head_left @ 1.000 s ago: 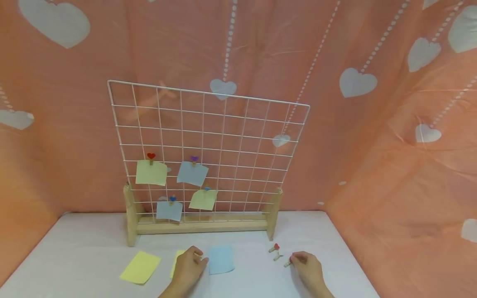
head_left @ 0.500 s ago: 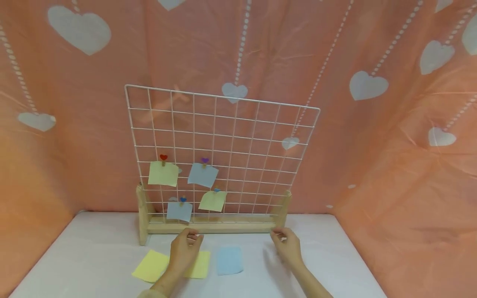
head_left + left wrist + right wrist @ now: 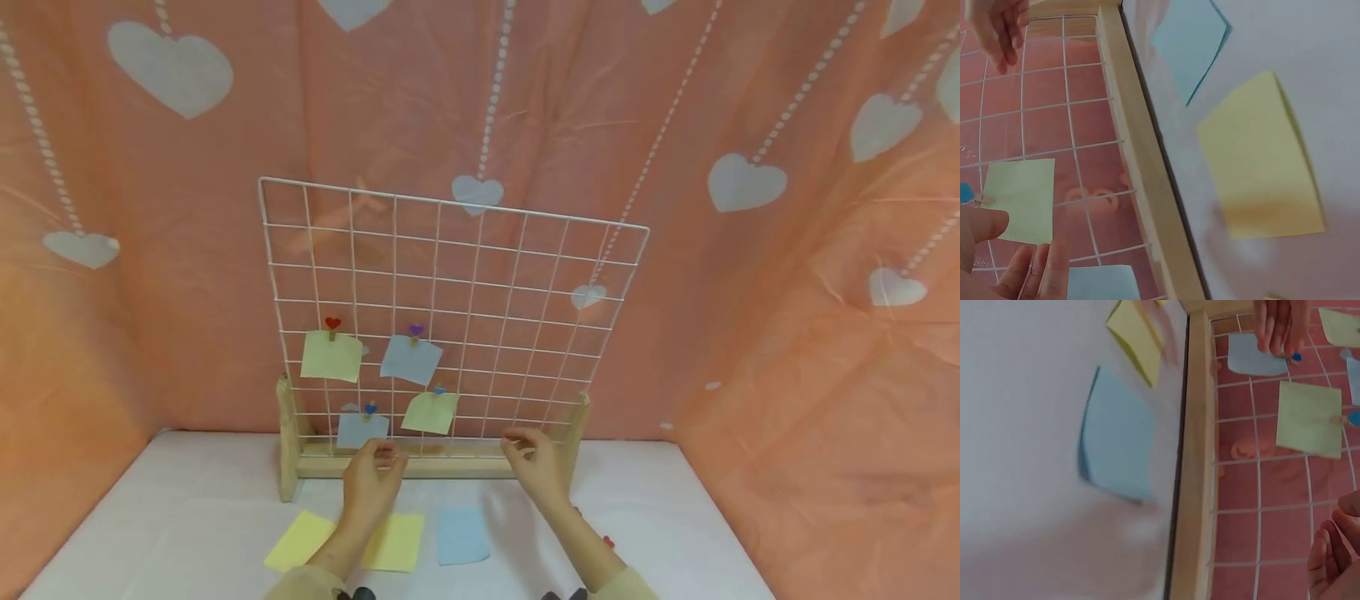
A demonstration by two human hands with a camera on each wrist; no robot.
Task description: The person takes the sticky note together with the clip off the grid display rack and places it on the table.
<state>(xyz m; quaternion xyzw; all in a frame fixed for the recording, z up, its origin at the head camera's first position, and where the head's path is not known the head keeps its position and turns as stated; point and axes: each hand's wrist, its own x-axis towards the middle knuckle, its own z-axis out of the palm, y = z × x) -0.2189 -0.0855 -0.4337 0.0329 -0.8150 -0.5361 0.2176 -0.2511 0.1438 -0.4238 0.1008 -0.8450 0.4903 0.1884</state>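
A white wire grid (image 3: pixel 453 202) stands upright in a wooden base (image 3: pixel 450 468). Two pale green notes (image 3: pixel 332 357) and two pale blue notes (image 3: pixel 411 360) hang from it by small heart clips, among them a red one (image 3: pixel 333 323) and a purple one (image 3: pixel 416 331). My left hand (image 3: pixel 372 479) hovers before the lower blue note (image 3: pixel 362 429), thumb and fingers apart, holding nothing. Level with it, my right hand (image 3: pixel 538 467) is raised before the grid's lower right; in the right wrist view its loosely bent fingers (image 3: pixel 1329 550) show nothing between them.
On the white table (image 3: pixel 675 517) lie two yellow notes (image 3: pixel 395 542) and a blue note (image 3: pixel 462 537), in front of the base. Red heart clips (image 3: pixel 608 542) show beside the right forearm, which partly covers them. A pink heart-patterned curtain (image 3: pixel 720 317) hangs behind.
My right hand has left the clips on the table and moved up and left to the grid. The left hand has risen from the yellow note toward the grid. The head view has shifted slightly.
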